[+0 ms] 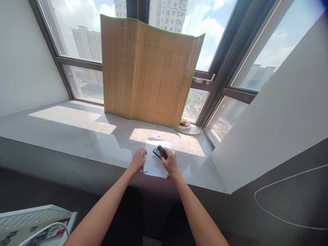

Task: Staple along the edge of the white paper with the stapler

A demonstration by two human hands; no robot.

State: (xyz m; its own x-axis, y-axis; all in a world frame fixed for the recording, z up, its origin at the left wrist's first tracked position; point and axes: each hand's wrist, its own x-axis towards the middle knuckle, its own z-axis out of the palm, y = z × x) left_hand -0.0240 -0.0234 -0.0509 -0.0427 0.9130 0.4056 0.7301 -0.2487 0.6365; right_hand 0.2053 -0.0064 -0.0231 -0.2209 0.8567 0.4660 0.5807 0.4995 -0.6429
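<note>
My right hand (170, 162) is wrapped round a black stapler (160, 152), whose front end points up and to the left. The stapler is over white paper (153, 166) lying on the window sill near its front edge. My left hand (138, 159) is at the paper's left edge, its fingers curled in and pressed together. Something small seems to show at those fingertips, too small to make out. Small dark specks lie on the paper's upper right part, and a few tiny bits (159, 136) are on the sill just beyond it.
A bamboo mat (156, 75) with green edging stands against the window behind the paper. Stacked round items (185, 125) sit at its right foot. A white basket (55, 212) with a cable is at lower left. A beaded cord (266, 186) hangs at right.
</note>
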